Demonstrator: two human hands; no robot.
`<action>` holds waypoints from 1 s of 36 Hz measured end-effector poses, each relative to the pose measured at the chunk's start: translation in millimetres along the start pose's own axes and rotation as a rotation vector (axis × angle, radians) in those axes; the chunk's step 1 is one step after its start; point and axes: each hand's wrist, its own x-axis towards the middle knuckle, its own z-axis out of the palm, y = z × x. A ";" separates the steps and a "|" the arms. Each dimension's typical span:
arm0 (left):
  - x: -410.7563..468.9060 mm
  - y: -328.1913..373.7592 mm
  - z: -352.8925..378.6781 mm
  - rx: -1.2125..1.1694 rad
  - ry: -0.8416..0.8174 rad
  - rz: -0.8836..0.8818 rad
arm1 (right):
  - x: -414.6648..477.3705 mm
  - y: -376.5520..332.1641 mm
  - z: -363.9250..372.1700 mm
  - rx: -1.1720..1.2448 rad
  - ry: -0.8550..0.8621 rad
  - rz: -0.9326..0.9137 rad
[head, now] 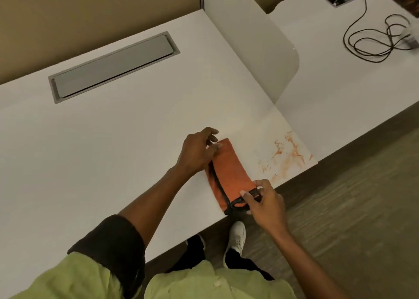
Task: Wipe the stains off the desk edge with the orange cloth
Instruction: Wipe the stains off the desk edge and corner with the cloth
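Note:
An orange cloth [231, 174] with a black hem lies folded into a long strip on the white desk [113, 151], near its front edge. My left hand [197, 153] rests on the far end of the cloth with fingers curled over its corner. My right hand [263, 201] pinches the near end at the black hem, right at the desk edge. Reddish-orange stains [288, 156] are smeared over the desk's right front corner, just right of the cloth and apart from it.
A grey cable hatch [113, 67] is set into the desk at the back. A white divider panel [256, 47] stands on the right; beyond it a second desk carries a coiled black cable [376, 40]. My white shoe [237, 235] shows on the floor below the edge.

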 end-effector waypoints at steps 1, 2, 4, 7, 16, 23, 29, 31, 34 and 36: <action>-1.4 -2.9 3.9 0.008 0.003 -0.014 | -1.2 -1.0 -4.2 -0.213 0.009 -0.039; -3.6 -6.8 7.2 0.031 0.011 -0.033 | -2.6 -1.9 -7.9 -0.423 0.032 -0.089; -12.2 -18.5 14.1 0.075 0.053 -0.094 | -3.0 -5.6 -12.8 -0.644 0.112 -0.197; -33.9 -42.3 24.1 0.135 0.146 -0.167 | -0.2 -17.4 -14.0 -0.587 0.236 -0.436; -85.2 -82.6 62.3 0.282 0.145 -0.108 | 40.8 -36.5 49.1 -0.805 -0.064 -0.867; -89.3 -85.2 77.5 0.425 0.192 -0.111 | 86.1 -40.0 56.5 -0.823 0.068 -0.795; -85.2 -86.0 77.7 0.413 0.203 -0.118 | 83.6 -40.0 48.6 -0.667 0.078 -0.642; -84.4 -85.3 77.2 0.405 0.200 -0.117 | 57.6 -28.3 55.2 -0.637 0.050 -0.655; -84.3 -83.5 77.0 0.408 0.204 -0.111 | 27.3 -6.8 59.5 -0.622 0.014 -0.674; -84.8 -83.2 77.7 0.416 0.207 -0.113 | 26.2 -0.9 56.6 -0.646 0.020 -0.681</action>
